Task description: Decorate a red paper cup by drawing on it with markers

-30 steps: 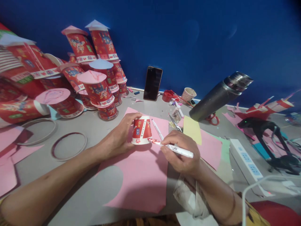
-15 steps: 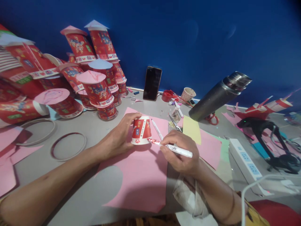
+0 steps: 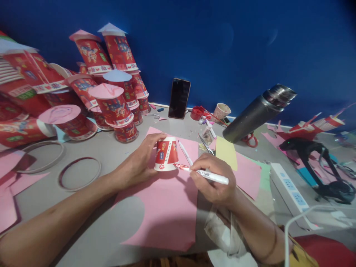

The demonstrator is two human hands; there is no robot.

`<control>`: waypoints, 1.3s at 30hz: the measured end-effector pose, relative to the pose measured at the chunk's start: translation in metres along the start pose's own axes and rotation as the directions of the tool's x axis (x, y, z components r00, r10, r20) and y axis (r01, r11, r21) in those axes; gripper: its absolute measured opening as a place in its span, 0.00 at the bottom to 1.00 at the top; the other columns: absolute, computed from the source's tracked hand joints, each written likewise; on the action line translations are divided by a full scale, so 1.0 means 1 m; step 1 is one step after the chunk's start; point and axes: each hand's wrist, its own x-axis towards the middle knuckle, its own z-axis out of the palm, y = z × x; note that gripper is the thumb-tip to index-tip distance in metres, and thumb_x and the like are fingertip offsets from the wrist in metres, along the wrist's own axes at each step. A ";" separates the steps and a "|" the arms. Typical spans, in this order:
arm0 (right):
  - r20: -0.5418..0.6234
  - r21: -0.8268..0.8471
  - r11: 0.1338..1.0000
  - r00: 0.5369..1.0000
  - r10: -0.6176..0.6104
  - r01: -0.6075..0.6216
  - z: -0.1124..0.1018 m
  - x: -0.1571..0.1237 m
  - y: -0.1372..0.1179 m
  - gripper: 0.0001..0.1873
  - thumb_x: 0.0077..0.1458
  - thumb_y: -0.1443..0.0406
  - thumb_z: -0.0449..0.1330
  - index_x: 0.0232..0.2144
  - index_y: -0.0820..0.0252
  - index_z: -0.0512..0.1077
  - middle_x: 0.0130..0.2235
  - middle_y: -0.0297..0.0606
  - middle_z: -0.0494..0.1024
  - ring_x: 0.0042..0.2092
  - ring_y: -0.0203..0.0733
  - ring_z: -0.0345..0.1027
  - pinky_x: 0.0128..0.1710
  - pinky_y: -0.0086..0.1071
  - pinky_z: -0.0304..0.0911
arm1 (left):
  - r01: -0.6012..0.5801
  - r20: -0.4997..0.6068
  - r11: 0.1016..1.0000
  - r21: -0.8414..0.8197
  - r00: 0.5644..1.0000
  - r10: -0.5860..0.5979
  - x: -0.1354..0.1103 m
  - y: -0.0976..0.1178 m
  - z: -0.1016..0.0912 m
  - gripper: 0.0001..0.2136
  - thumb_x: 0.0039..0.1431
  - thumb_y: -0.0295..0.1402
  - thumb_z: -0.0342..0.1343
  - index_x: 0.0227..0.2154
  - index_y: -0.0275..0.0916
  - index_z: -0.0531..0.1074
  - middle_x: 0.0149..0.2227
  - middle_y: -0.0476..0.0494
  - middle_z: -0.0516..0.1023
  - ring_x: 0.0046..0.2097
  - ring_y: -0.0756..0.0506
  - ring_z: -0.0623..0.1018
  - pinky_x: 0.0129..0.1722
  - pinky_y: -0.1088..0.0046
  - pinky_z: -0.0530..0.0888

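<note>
My left hand [image 3: 140,157] is closed around the left side of a red-and-white paper cup [image 3: 170,152], which sits upside down over a pink sheet [image 3: 169,207]. Between the fingers of my right hand [image 3: 215,178] is a white acrylic marker [image 3: 213,176] with a red-smeared front end. Its tip meets the cup's white lower band at the right, where red marks show; a tiny gap cannot be ruled out. Another white marker [image 3: 185,152] lies on the pink sheet behind my right hand, near a pair of scissors [image 3: 206,144].
Stacked red cups with paper cone roofs [image 3: 112,105] crowd the left, near two cut rings [image 3: 80,173]. At the back a phone [image 3: 179,98] leans on the blue wall. A dark thermos [image 3: 257,115], a power strip [image 3: 290,194] and a black strapped device [image 3: 319,167] stand right.
Both hands keep their grips on the cup and marker. The marker's tip stays at the cup's lower band; the whole view has shifted only slightly.
</note>
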 end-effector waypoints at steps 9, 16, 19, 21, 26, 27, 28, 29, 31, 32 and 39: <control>-0.036 -0.012 1.000 0.999 0.014 -0.014 0.001 0.000 0.001 0.06 0.63 0.72 0.62 0.36 0.56 0.74 0.28 0.34 0.81 0.28 0.38 0.73 0.29 0.32 0.67 | -0.006 -0.007 1.000 0.026 1.000 0.006 -0.002 -0.004 0.001 0.37 0.61 0.43 0.70 0.69 0.47 0.59 0.65 0.33 0.71 0.66 0.31 0.76 0.66 0.47 0.76; -0.016 0.011 1.000 1.000 0.013 -0.013 0.000 0.000 -0.001 0.06 0.64 0.72 0.62 0.37 0.57 0.75 0.29 0.35 0.81 0.28 0.39 0.73 0.29 0.32 0.68 | 0.014 0.000 1.000 0.028 1.000 -0.014 -0.001 -0.003 0.000 0.38 0.61 0.44 0.71 0.69 0.46 0.60 0.65 0.33 0.71 0.66 0.31 0.76 0.65 0.49 0.77; -0.018 0.017 1.000 1.000 0.004 -0.004 0.000 -0.001 -0.001 0.05 0.64 0.72 0.62 0.37 0.57 0.75 0.29 0.36 0.81 0.29 0.39 0.73 0.29 0.32 0.68 | 0.015 -0.005 1.000 0.020 1.000 -0.015 -0.001 -0.003 0.001 0.38 0.60 0.45 0.71 0.69 0.47 0.61 0.65 0.33 0.72 0.66 0.31 0.76 0.65 0.49 0.77; -0.018 0.017 1.000 1.000 0.000 0.000 0.000 -0.001 -0.001 0.05 0.64 0.72 0.62 0.37 0.58 0.75 0.29 0.37 0.81 0.29 0.39 0.74 0.30 0.32 0.69 | 0.009 -0.003 1.000 0.008 1.000 -0.009 -0.001 -0.004 0.002 0.39 0.60 0.45 0.71 0.69 0.47 0.61 0.66 0.33 0.71 0.66 0.30 0.76 0.65 0.48 0.77; 0.000 0.017 1.000 1.000 -0.007 0.007 0.002 -0.002 -0.001 0.05 0.64 0.72 0.62 0.38 0.58 0.75 0.30 0.37 0.82 0.29 0.39 0.75 0.30 0.32 0.70 | -0.005 -0.011 1.000 -0.001 1.000 0.005 -0.003 -0.005 0.003 0.40 0.58 0.44 0.73 0.69 0.49 0.60 0.66 0.33 0.71 0.66 0.30 0.76 0.66 0.45 0.76; 0.005 0.015 1.000 1.000 -0.006 0.006 0.003 -0.002 -0.001 0.05 0.65 0.72 0.62 0.38 0.58 0.76 0.30 0.37 0.82 0.29 0.39 0.75 0.30 0.32 0.70 | -0.003 -0.011 1.000 -0.001 1.000 0.003 -0.003 -0.005 0.003 0.40 0.58 0.44 0.73 0.70 0.49 0.60 0.66 0.33 0.71 0.66 0.30 0.76 0.66 0.45 0.76; 0.010 0.014 1.000 1.000 -0.004 0.004 0.003 -0.002 -0.001 0.05 0.65 0.72 0.62 0.38 0.58 0.75 0.30 0.37 0.82 0.29 0.39 0.75 0.30 0.32 0.70 | -0.001 -0.009 1.000 0.000 1.000 0.001 -0.003 -0.004 0.003 0.40 0.58 0.44 0.73 0.70 0.49 0.60 0.66 0.33 0.71 0.66 0.30 0.76 0.66 0.45 0.76; 0.013 0.013 1.000 1.000 0.000 0.000 0.003 -0.002 -0.001 0.05 0.65 0.72 0.62 0.38 0.57 0.75 0.30 0.37 0.82 0.30 0.39 0.75 0.30 0.32 0.70 | 0.001 -0.006 1.000 0.002 1.000 -0.001 -0.003 -0.004 0.002 0.40 0.59 0.44 0.73 0.70 0.49 0.60 0.66 0.33 0.71 0.66 0.30 0.76 0.66 0.46 0.76; 0.012 0.007 1.000 1.000 0.007 -0.007 0.002 -0.001 -0.001 0.05 0.65 0.72 0.62 0.37 0.57 0.75 0.29 0.36 0.82 0.29 0.38 0.75 0.30 0.32 0.70 | 0.002 0.006 1.000 0.007 1.000 -0.002 -0.003 -0.002 0.001 0.39 0.60 0.44 0.72 0.70 0.48 0.60 0.66 0.33 0.71 0.67 0.30 0.75 0.66 0.46 0.76; 0.007 0.005 1.000 1.000 0.009 -0.009 0.002 -0.001 -0.001 0.05 0.64 0.72 0.62 0.37 0.57 0.75 0.29 0.36 0.82 0.29 0.38 0.74 0.30 0.32 0.69 | -0.001 0.015 1.000 0.008 1.000 0.001 -0.002 -0.002 0.001 0.39 0.60 0.44 0.72 0.70 0.48 0.60 0.66 0.33 0.70 0.67 0.30 0.75 0.67 0.46 0.76; -0.003 0.021 1.000 1.000 0.013 -0.013 0.000 -0.001 -0.002 0.05 0.64 0.72 0.62 0.37 0.57 0.75 0.29 0.37 0.82 0.29 0.38 0.74 0.30 0.31 0.69 | 0.016 0.012 1.000 0.014 1.000 -0.016 -0.002 -0.002 0.000 0.39 0.60 0.44 0.72 0.70 0.48 0.59 0.66 0.32 0.71 0.67 0.30 0.76 0.66 0.47 0.76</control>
